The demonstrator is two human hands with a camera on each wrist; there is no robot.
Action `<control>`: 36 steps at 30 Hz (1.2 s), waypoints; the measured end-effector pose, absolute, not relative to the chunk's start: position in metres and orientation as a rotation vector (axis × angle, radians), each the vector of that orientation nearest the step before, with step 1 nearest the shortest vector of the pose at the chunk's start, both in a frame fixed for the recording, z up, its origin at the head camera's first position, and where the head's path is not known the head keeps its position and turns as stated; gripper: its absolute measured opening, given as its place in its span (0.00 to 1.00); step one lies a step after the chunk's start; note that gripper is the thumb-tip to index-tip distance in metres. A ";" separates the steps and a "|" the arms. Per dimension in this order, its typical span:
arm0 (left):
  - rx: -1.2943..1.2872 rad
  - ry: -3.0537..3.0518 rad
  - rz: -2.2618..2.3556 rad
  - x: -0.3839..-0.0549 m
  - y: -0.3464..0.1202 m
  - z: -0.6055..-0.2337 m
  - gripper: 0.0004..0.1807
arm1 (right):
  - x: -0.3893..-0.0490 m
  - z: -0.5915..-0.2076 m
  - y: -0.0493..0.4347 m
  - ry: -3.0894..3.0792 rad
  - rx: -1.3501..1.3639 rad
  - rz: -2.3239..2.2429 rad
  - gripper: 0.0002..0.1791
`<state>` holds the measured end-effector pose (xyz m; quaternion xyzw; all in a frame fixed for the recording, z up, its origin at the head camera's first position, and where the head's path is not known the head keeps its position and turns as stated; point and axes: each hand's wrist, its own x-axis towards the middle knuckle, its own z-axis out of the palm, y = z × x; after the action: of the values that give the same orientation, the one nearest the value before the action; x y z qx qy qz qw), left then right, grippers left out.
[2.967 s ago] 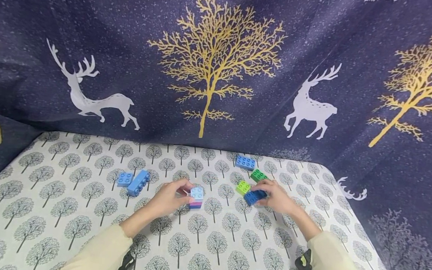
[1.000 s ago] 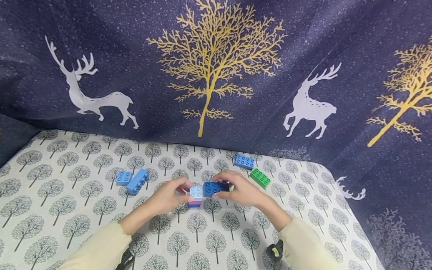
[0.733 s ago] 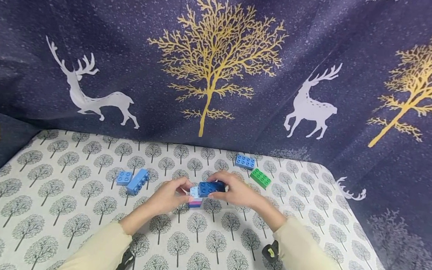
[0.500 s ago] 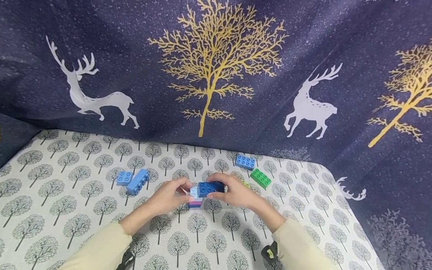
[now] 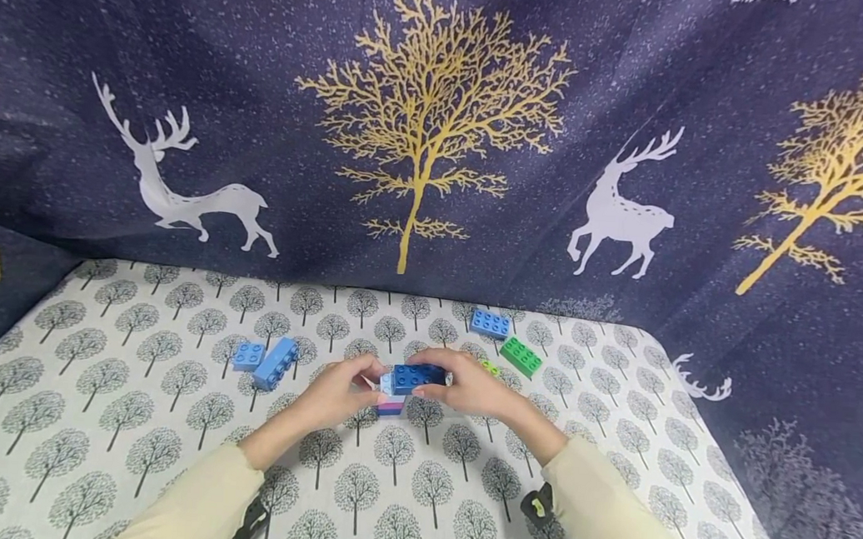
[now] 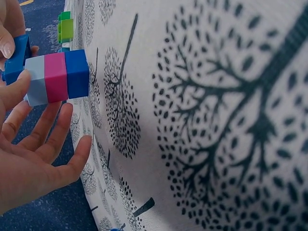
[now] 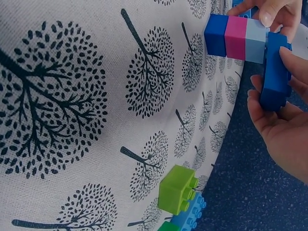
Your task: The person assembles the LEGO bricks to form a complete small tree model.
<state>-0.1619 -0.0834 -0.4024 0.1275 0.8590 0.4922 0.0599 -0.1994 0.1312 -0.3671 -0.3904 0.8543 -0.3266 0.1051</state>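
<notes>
Near the middle of the table, my left hand (image 5: 340, 394) holds a small upright stack by its light blue top brick (image 6: 36, 85), thumb on one side and fingers on the other. Below that come a magenta brick (image 6: 56, 77) and a dark blue brick (image 6: 77, 73) at the bottom. My right hand (image 5: 468, 384) pinches a longer dark blue brick (image 5: 410, 377) at its right part, studs up. Its left end lies over the top of the light blue brick, and the rest juts out to the right, as the right wrist view shows.
Back right on the tree-print cloth (image 5: 401, 484) lie a blue eight-stud brick (image 5: 490, 324), a green brick (image 5: 521, 356) and a lime brick (image 7: 176, 190), partly behind my right hand in the head view. At left are a square blue brick (image 5: 248, 356) and a long blue brick (image 5: 276, 364).
My right hand has brought the longer dark blue brick left from beside the lime brick to over the stack, shifting slightly further left in the last half second. My left hand stays put.
</notes>
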 end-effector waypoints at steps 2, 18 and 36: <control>0.388 2.594 1.496 -0.162 -0.083 -0.402 0.12 | -0.199 -0.367 0.131 2.526 -1.156 -0.951 0.22; 0.387 2.604 1.498 -0.161 -0.083 -0.403 0.12 | -0.199 -0.365 0.129 2.543 -1.152 -0.906 0.19; 0.696 2.549 1.384 -0.161 -0.096 -0.398 0.18 | -0.199 -0.368 0.128 2.561 -1.140 -0.884 0.20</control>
<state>-0.1613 -0.0965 -0.3981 0.2327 0.8519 0.4624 0.0792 -0.1993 0.1283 -0.3682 -0.3857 0.8669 -0.2991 0.1011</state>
